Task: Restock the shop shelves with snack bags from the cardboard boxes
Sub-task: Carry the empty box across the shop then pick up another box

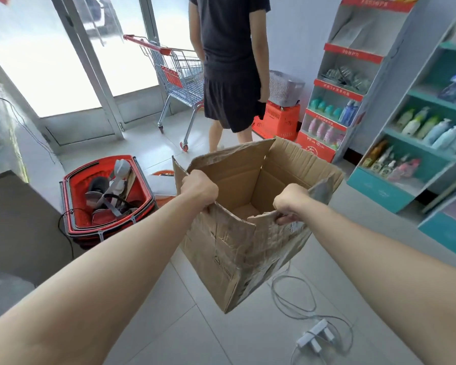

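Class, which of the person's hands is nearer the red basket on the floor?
Left. The left hand grips the box on the side toward the basket; the right hand grips its far side.

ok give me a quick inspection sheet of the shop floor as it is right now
surface: pale tiled floor.
job's things: worn cardboard box, tilted, flaps open; no snack bags seen in the part of its inside that shows.
clutter: red basket on the floor at left, holding grey and white strapped gear.
hands: left hand grips the box's top edge on the left; right hand grips it on the right.
cables: white cable looped on the floor near a white power strip; black cable by the red basket.
surroundings: person in dark clothes standing ahead, shopping trolley by the glass door, shelves of bottles at right.
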Available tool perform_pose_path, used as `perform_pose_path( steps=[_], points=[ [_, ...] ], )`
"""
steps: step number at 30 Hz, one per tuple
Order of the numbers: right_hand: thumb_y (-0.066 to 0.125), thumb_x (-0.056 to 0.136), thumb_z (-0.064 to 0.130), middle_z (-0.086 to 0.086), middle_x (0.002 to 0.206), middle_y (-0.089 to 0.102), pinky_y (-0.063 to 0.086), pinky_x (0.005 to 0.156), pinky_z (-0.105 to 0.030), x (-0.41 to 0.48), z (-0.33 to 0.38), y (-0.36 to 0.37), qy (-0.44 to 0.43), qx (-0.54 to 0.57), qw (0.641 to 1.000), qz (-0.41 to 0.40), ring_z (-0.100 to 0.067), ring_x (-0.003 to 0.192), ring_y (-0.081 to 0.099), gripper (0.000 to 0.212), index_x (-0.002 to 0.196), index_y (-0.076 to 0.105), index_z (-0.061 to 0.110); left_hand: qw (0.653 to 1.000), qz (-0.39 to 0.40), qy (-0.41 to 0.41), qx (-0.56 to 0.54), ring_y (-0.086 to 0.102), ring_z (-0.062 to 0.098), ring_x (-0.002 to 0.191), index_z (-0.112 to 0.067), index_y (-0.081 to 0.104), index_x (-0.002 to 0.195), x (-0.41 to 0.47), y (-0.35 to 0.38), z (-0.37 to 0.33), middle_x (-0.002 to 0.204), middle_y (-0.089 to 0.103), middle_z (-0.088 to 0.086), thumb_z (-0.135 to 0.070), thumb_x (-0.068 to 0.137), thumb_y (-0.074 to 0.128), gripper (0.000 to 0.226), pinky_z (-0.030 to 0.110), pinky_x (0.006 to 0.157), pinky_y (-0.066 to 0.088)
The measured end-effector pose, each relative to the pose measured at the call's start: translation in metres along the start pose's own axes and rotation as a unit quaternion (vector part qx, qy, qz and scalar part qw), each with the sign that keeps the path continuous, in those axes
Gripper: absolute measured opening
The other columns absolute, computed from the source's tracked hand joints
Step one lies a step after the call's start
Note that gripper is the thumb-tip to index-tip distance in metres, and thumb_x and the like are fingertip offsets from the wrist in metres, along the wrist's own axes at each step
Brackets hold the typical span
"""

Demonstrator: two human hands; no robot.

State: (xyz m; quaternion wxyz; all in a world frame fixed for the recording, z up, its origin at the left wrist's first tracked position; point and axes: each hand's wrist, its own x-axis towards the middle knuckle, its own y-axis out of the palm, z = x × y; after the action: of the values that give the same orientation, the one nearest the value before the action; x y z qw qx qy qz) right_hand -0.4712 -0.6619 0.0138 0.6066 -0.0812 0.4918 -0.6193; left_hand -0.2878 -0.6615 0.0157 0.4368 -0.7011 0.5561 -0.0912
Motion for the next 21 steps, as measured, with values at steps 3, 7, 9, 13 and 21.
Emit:
perform_pose_path(
  steps=[3, 7, 9, 13, 21],
  points=[
    [0.060, 0.083, -0.001, -0.018, 0.093, 0.068, 0.061, 0.073, -0.041, 0.026, 0.016, -0.006, 0.006, 0.024, 1.000, -0.008, -0.029, 0.070, 0.074, 0.016, 0.094, 0.064, -0.011, 1.000, -0.012, 0.005, -0.001, 0.067, 0.042, 0.089, 0.010, 0.055, 0.111, 0.028, 0.001, -0.015, 0.109, 0.062, 0.028, 0.005, 0.079, 0.040, 0.036, 0.043, 0.071, 0.060],
    [0.057, 0.086, 0.002, -0.017, 0.099, 0.068, 0.061, 0.071, -0.039, 0.064, 0.038, -0.018, 0.019, 0.035, 0.999, -0.021, -0.028, 0.069, 0.074, 0.021, 0.102, 0.061, -0.011, 0.999, -0.011, 0.029, 0.017, 0.065, 0.040, 0.095, 0.007, 0.056, 0.112, 0.070, 0.003, -0.045, 0.112, 0.061, 0.025, 0.004, 0.080, 0.043, 0.034, 0.036, 0.065, 0.056],
    [0.058, 0.086, 0.002, -0.018, 0.108, 0.066, 0.062, 0.068, -0.039, 0.082, 0.052, -0.024, 0.026, 0.036, 0.998, -0.033, -0.029, 0.066, 0.073, 0.021, 0.102, 0.061, -0.011, 0.999, 0.003, 0.043, 0.011, 0.066, 0.042, 0.092, 0.007, 0.056, 0.110, 0.094, 0.002, -0.061, 0.111, 0.061, 0.026, 0.004, 0.078, 0.042, 0.035, 0.040, 0.067, 0.059],
    [0.054, 0.089, 0.003, -0.014, 0.076, 0.061, 0.061, 0.075, -0.041, 0.118, 0.078, -0.035, 0.043, 0.044, 0.997, -0.051, -0.030, 0.071, 0.074, 0.019, 0.103, 0.058, -0.009, 0.997, 0.028, 0.065, 0.008, 0.069, 0.040, 0.075, 0.008, 0.056, 0.107, 0.138, -0.003, -0.089, 0.103, 0.063, 0.027, 0.004, 0.080, 0.041, 0.032, 0.040, 0.056, 0.060],
    [0.055, 0.090, 0.008, -0.007, 0.060, 0.053, 0.061, 0.077, -0.036, 0.191, 0.124, -0.048, 0.063, 0.038, 0.996, -0.054, -0.024, 0.069, 0.074, 0.026, 0.110, 0.059, -0.008, 0.996, 0.041, 0.077, 0.011, 0.066, 0.033, 0.059, 0.008, 0.057, 0.093, 0.213, -0.008, -0.134, 0.085, 0.062, 0.022, 0.007, 0.084, 0.043, 0.017, 0.041, 0.059, 0.061]
  ],
)
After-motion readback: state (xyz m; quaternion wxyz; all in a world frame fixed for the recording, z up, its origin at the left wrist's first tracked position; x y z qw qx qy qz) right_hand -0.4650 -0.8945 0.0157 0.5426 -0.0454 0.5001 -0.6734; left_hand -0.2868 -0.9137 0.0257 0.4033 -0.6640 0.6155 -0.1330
